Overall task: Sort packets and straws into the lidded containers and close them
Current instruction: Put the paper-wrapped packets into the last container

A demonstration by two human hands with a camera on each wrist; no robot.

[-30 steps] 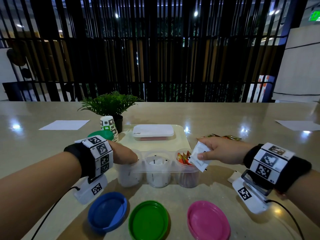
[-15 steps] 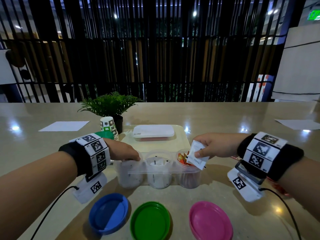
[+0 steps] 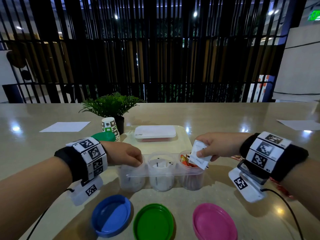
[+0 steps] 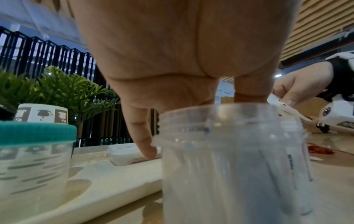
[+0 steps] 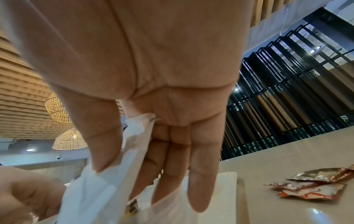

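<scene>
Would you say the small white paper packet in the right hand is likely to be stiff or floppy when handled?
Probably floppy: the small white paper packet looks creased where the right hand pinches it. Likely light, since thumb and fingertips alone hold it above the clear plastic three-cup container. Paper should not slip much.

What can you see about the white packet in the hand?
The white packet is small, flat and papery, a bit crinkled, with tiny dark print near its lower edge. The right hand pinches it between thumb and fingers. It hangs tilted, lower corner down, over the open right jar that holds orange packets.
</scene>
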